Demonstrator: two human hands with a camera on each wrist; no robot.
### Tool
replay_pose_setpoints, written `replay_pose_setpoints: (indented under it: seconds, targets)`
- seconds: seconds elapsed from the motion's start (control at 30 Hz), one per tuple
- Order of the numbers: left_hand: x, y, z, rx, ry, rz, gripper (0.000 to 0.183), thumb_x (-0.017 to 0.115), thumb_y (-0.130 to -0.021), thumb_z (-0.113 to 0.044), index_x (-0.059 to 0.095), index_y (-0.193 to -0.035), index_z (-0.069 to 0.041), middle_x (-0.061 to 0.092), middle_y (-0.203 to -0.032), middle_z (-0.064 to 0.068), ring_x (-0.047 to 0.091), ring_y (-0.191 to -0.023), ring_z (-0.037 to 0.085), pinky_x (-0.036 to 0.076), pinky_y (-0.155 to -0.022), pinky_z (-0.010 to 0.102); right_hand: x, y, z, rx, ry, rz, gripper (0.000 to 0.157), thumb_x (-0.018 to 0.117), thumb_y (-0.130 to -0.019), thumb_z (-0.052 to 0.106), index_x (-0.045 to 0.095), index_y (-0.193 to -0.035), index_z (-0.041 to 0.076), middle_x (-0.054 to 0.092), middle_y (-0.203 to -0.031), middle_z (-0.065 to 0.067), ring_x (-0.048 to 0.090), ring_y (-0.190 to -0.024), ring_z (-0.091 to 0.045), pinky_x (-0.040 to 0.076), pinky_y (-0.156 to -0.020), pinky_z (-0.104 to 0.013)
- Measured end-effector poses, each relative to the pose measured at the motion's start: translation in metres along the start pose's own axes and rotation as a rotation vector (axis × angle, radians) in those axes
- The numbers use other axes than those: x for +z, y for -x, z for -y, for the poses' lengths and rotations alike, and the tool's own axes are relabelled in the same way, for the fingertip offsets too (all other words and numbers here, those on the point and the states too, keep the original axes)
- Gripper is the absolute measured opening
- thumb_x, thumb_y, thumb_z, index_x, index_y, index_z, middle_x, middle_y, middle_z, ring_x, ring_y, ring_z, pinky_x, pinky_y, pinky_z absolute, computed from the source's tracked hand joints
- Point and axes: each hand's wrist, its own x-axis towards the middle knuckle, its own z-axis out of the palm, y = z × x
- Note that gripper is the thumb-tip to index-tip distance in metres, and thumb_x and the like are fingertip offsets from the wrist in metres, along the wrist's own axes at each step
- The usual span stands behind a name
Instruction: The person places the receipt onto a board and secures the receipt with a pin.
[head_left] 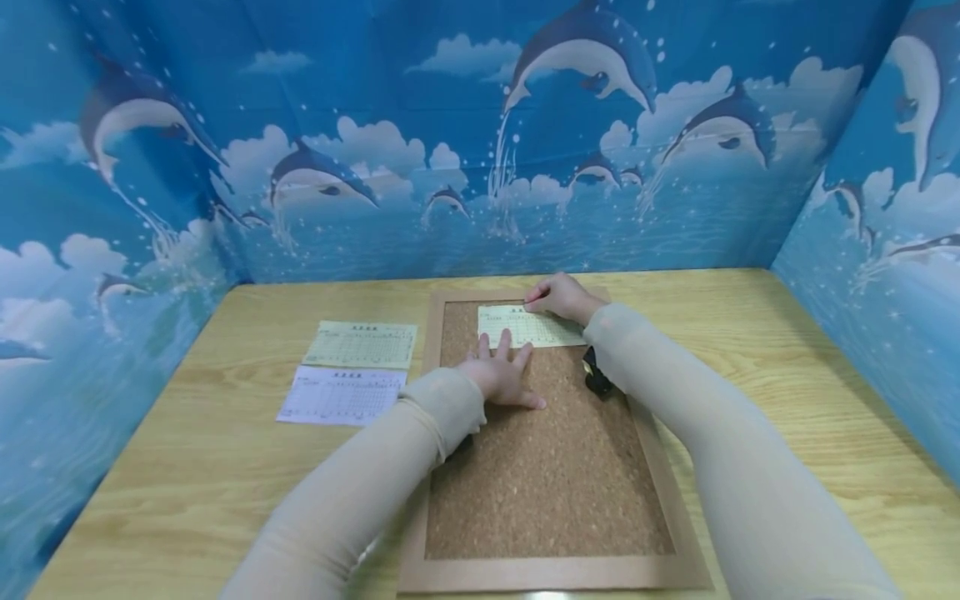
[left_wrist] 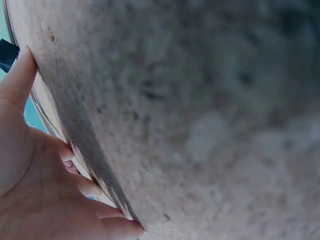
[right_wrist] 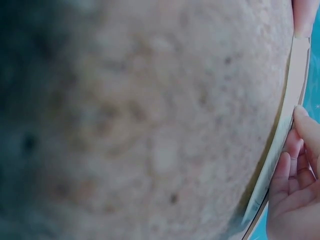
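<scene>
A pale yellow printed slip lies across the upper part of a framed corkboard. My left hand rests on the cork with its fingers spread, fingertips at the slip's lower left edge. In the left wrist view the left hand lies along the board's surface. At the slip's top edge my right hand has its thumb and forefinger drawn together in a pinch; a small thing between them is hidden by the fingertips. The right wrist view shows the right hand with fingers curled beside the slip.
Left of the board, a second yellow slip and a white slip lie one above the other on the wooden table. A dark wrist camera sits below the right wrist. Blue dolphin-printed curtains enclose the back and sides.
</scene>
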Motion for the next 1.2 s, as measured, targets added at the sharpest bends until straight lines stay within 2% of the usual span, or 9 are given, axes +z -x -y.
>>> replay_pose_setpoints:
  seconds: [0.23, 0.37, 0.73, 0.93, 1.2]
  targets:
    - [-0.0015, -0.0009, 0.0001, -0.004, 0.017, 0.012, 0.093, 0.044, -0.081, -0.071, -0.003, -0.15, -0.032, -0.019, -0.154, 0.006, -0.012, -0.138, 0.037, 0.009, -0.11, 0.052, -0.0016, -0.0002, 0.0007, -0.01, 0.011, 0.009, 0.018, 0.066, -0.088, 0.018, 0.07, -0.101, 0.006, 0.064, -0.108, -0.01, 0.057, -0.096, -0.024, 0.045, -0.086, -0.04]
    - [-0.0045, 0.0008, 0.0008, -0.008, 0.015, 0.003, 0.093, 0.044, -0.081, -0.072, -0.004, -0.15, -0.032, -0.02, -0.154, 0.006, -0.013, -0.138, 0.037, 0.008, -0.11, 0.052, -0.0028, -0.0011, 0.0026, -0.019, 0.004, -0.014, 0.017, 0.067, -0.087, 0.018, 0.07, -0.099, 0.006, 0.064, -0.107, -0.01, 0.057, -0.096, -0.023, 0.045, -0.086, -0.04]
    - [0.0038, 0.0026, -0.0011, -0.001, -0.005, -0.014, 0.092, 0.043, -0.081, -0.073, -0.001, -0.15, -0.032, -0.015, -0.155, 0.005, -0.009, -0.139, 0.036, 0.01, -0.11, 0.052, 0.0012, 0.0069, 0.0, 0.012, -0.022, -0.007, 0.02, 0.067, -0.087, 0.018, 0.07, -0.104, 0.007, 0.062, -0.111, -0.01, 0.057, -0.099, -0.024, 0.046, -0.087, -0.04]
    - [0.004, 0.0007, -0.0026, -0.001, -0.024, -0.019, 0.092, 0.042, -0.081, -0.073, -0.001, -0.15, -0.032, -0.015, -0.155, 0.006, -0.009, -0.139, 0.037, 0.012, -0.109, 0.052, 0.0008, 0.0076, -0.0032, -0.003, -0.007, 0.006, 0.021, 0.066, -0.089, 0.021, 0.07, -0.106, 0.01, 0.061, -0.114, -0.009, 0.055, -0.103, -0.024, 0.044, -0.089, -0.042]
    - [0.0042, 0.0001, -0.0017, -0.002, -0.03, -0.011, 0.092, 0.041, -0.081, -0.073, -0.003, -0.15, -0.031, -0.016, -0.155, 0.007, -0.01, -0.139, 0.037, 0.012, -0.11, 0.052, 0.0013, 0.0065, 0.0001, -0.02, 0.015, 0.002, 0.02, 0.064, -0.09, 0.02, 0.07, -0.104, 0.007, 0.064, -0.11, -0.01, 0.057, -0.101, -0.023, 0.044, -0.09, -0.041]
